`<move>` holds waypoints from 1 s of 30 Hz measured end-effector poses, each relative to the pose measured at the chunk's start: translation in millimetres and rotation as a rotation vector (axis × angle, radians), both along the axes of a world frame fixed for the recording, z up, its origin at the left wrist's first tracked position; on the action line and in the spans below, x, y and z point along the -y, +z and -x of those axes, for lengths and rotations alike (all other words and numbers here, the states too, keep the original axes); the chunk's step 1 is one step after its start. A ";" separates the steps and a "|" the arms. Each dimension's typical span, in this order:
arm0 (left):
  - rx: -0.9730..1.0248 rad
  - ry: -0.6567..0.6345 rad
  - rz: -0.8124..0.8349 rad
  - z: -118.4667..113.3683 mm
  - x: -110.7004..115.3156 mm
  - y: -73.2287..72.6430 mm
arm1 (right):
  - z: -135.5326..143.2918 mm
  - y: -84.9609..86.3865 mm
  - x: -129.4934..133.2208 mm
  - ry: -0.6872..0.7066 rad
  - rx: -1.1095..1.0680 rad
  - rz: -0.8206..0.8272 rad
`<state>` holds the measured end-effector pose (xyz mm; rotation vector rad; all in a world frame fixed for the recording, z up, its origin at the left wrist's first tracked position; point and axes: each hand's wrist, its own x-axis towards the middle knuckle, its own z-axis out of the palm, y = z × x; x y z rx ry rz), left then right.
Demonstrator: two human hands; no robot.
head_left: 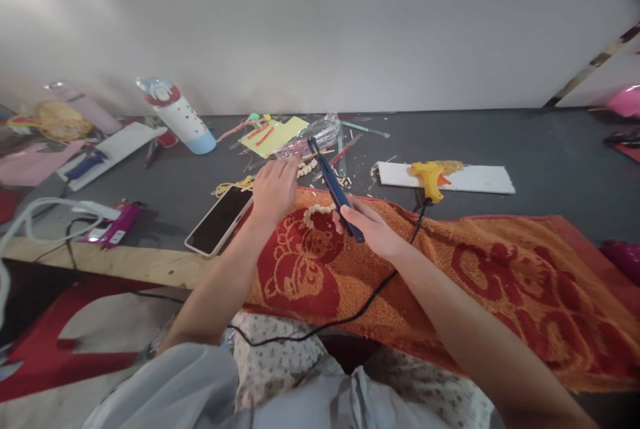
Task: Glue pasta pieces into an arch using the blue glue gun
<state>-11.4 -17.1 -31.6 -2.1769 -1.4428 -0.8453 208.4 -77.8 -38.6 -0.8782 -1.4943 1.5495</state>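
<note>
My right hand (363, 222) is wrapped round a long dark blue tool (333, 182), tilted with its far end up and left. Beside that hand a string of small beige pieces (317, 214) curves over the orange and red towel (370, 276). My left hand (275, 189) reaches to the small beige pieces (307, 167) behind the towel's edge; its fingertips are bent down, and what they hold, if anything, is hidden. Just left of it lie a phone (217, 222) and a yellow cord (233, 186).
A yellow glue gun (433, 178) rests on a white board (483, 179), its black cable crossing the towel. Behind my hands lie yellow paper (275, 136) and clear plastic (317, 136). Further left are a spotted bottle (183, 119), a purple power strip (114, 224) and a blue glue gun (86, 164).
</note>
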 end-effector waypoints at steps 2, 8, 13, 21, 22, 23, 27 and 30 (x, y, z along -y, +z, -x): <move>-0.001 0.000 0.010 4.1 -2.0 -1.8 | -0.6 3.5 1.5 0.020 0.001 0.028; 0.086 -0.071 0.016 13.2 -6.4 -6.1 | -4.0 10.1 5.2 0.026 0.054 0.020; 0.091 -0.103 0.006 15.1 -6.3 -5.2 | -6.4 9.1 4.6 -0.005 0.128 -0.110; 0.162 -0.183 0.081 10.5 -0.8 1.3 | -11.3 6.8 0.9 -0.010 0.156 -0.236; 0.173 -0.175 0.081 10.3 -0.5 1.4 | -11.9 6.6 0.2 -0.006 0.166 -0.252; 0.182 -0.166 0.078 10.1 -0.2 1.3 | -12.4 6.4 -0.3 -0.005 0.173 -0.265; 0.188 -0.154 0.062 10.0 -0.4 0.2 | -13.1 5.9 -0.9 -0.021 0.179 -0.283; 0.180 -0.151 0.049 9.5 -0.7 0.0 | -12.7 5.9 -0.5 -0.033 0.178 -0.270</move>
